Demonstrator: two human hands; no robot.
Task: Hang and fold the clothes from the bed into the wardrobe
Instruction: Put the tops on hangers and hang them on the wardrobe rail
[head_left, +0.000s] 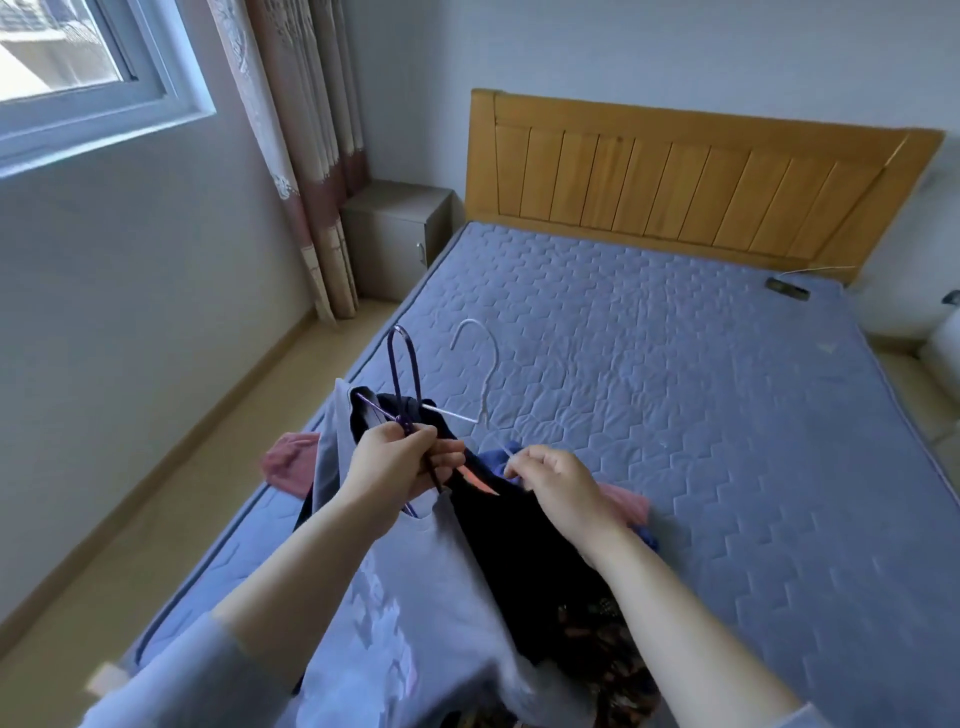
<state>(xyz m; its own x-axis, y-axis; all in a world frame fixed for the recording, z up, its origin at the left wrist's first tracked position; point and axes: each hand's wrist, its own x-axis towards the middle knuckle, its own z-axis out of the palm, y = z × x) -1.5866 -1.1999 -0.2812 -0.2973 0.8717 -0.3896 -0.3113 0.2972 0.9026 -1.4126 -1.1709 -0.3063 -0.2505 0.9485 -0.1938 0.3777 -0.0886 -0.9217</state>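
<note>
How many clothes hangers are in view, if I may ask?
2: purple hanger in the left hand, white hanger in the right hand. Clothes may hide others.

**A quiet corner by the window**

A white-framed window (67, 57) sits high on the left, daylight coming through its pane. Beside it a patterned curtain (306, 156), cream above and dusty pink lower down, hangs in folds to the floor (156, 499). A small grey bedside cabinet (395, 234) stands just beside the curtain's lower end, in the corner. The pale wall (130, 312) meets the beige floor along a light skirting board (171, 441). Far to the right lies a small, dark, flat object (787, 289), with a thin white cord (821, 269) near it. Something white and rounded (943, 338) shows at the right edge, too cut off to identify.
</note>
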